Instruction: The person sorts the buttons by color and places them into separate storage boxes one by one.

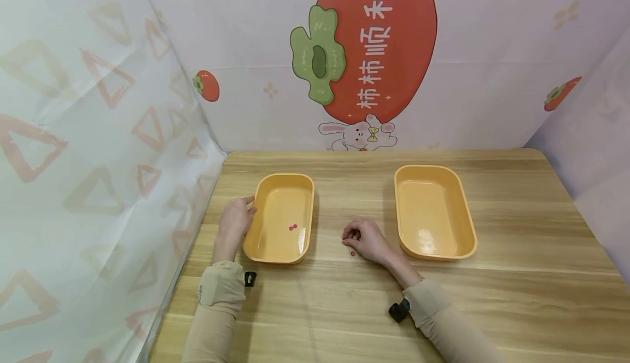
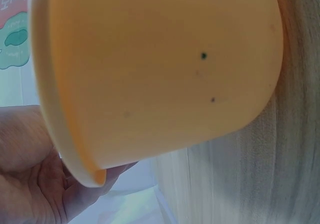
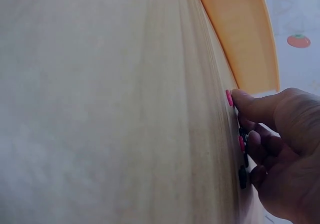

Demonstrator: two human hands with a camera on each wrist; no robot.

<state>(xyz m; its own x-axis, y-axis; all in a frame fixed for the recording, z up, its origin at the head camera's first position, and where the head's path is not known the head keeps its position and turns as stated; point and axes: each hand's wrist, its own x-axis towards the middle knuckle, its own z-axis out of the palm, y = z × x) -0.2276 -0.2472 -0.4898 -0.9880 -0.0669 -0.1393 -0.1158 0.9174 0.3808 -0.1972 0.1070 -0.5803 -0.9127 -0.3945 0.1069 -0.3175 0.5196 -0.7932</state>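
Note:
On the left of the table a yellow tray (image 1: 279,210) holds two small pink discs (image 1: 292,227). My left hand (image 1: 235,222) grips its left rim; the left wrist view shows the hand (image 2: 35,184) wrapped about the rim (image 2: 65,134). Between the trays my right hand (image 1: 366,239) is low over the table, fingers curled, thumb and index tips together. Close by the thumb lies a pink disc (image 1: 353,253). The right wrist view shows another pink disc (image 3: 241,144) and small black pieces (image 3: 243,176) under the curled fingers. I cannot tell what the fingertips hold.
A second yellow tray (image 1: 433,210) stands to the right of my right hand, with nothing inside. Behind the wooden table (image 1: 344,308) hangs a printed backdrop (image 1: 246,111); a white curtain (image 1: 98,150) borders the left side.

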